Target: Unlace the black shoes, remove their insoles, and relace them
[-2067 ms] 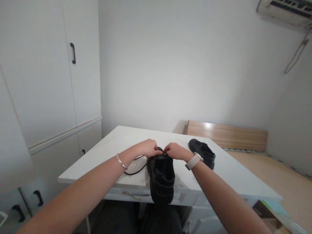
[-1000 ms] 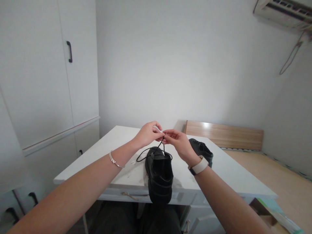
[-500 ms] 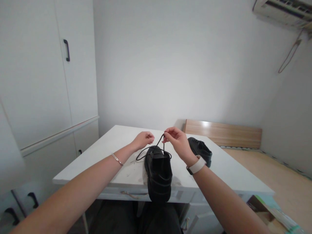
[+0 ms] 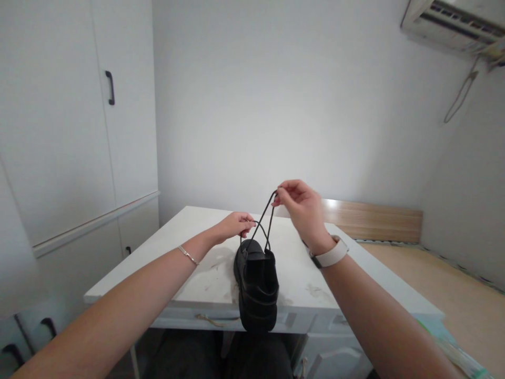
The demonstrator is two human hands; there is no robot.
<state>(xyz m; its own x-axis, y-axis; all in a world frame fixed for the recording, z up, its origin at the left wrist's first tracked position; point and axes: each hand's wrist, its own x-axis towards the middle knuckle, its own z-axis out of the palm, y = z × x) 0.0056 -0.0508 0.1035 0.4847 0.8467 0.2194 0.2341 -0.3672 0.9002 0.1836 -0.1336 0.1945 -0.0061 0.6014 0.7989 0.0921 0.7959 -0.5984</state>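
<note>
Both forearms (image 4: 130, 295) stretched forward, right fingers (image 4: 284, 197) pinched and raised, left fingers (image 4: 246, 225) pinched lower

You can't see the tip of the black lace (image 4: 264, 214) because your right hand (image 4: 302, 210), a bit blurry, covers it. Your left hand (image 4: 239, 225) hides the bit it pinches. Deep inside the black shoe (image 4: 258, 310), it's too dark to see. Your watch (image 4: 333, 256) has its face mostly turned away. Your right hand hides some of the wooden board (image 4: 374, 218). Your right arm (image 4: 379, 310) covers part of the green thing (image 4: 436, 332). Both arms and your legs (image 4: 256, 358) run off the bottom. The air conditioner (image 4: 457, 26) is chopped off at the top and right, and the cabinet (image 4: 59, 131) at the left and top.
</note>
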